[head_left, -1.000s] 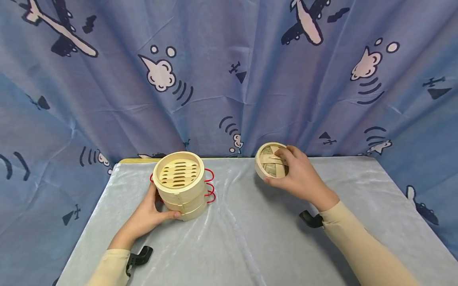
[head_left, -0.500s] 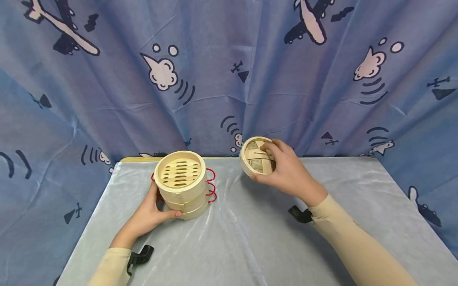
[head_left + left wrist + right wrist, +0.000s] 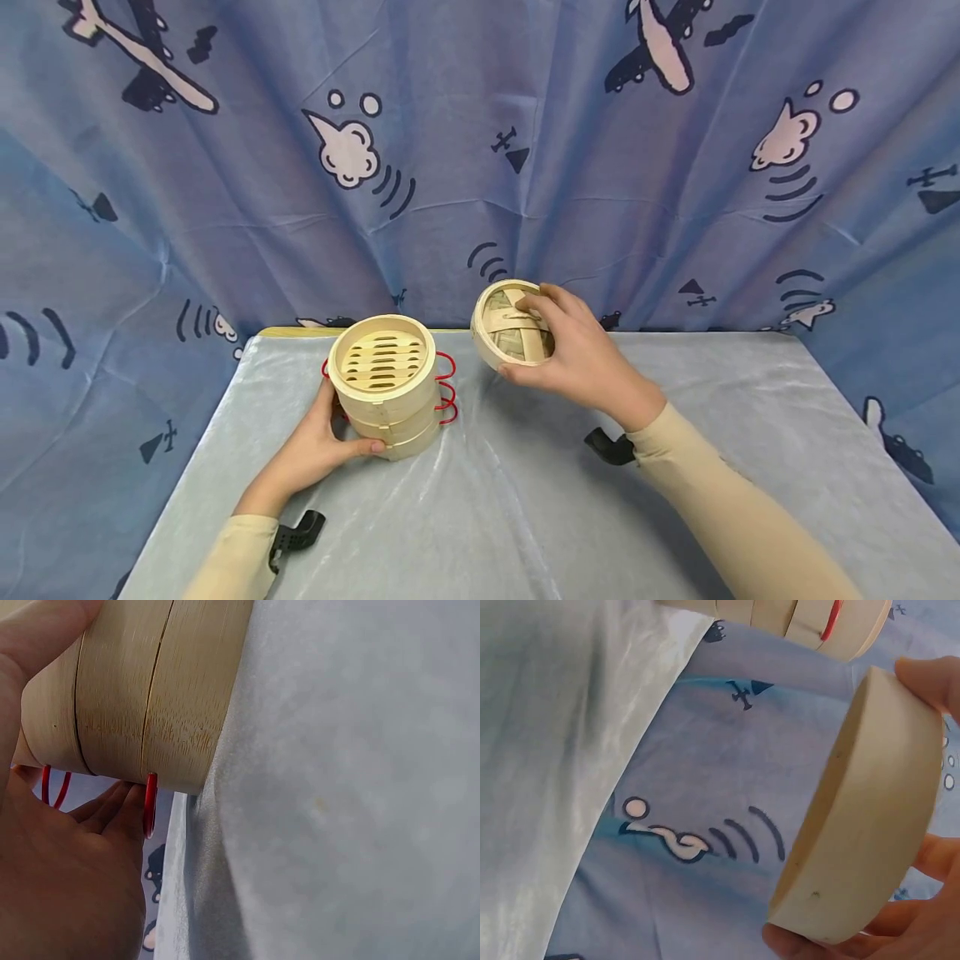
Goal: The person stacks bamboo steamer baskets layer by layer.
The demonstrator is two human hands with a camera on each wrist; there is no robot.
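Note:
A stack of round bamboo steamer baskets [image 3: 386,396] stands on the left part of the table, its slatted top tier facing up and red loops on its sides. Around its left side curls my left hand [image 3: 311,446], thumb across the front; in the left wrist view the fingers reach behind the stacked tiers [image 3: 150,697]. My right hand [image 3: 577,354] grips a bamboo steamer lid [image 3: 510,321] by its rim, with the woven top tilted toward me. The lid is held above the table, right of the stack. The right wrist view shows the lid's side wall [image 3: 870,817] between thumb and fingers.
A pale grey velvety cloth covers the table [image 3: 487,517]. Behind its far edge hangs a blue curtain [image 3: 450,167] printed with planes and clouds. A yellow strip [image 3: 296,332] shows at the table's back left edge.
My right hand has carried the lid leftward and slightly up, closer to the steamer stack. The left hand and the stack have stayed in place.

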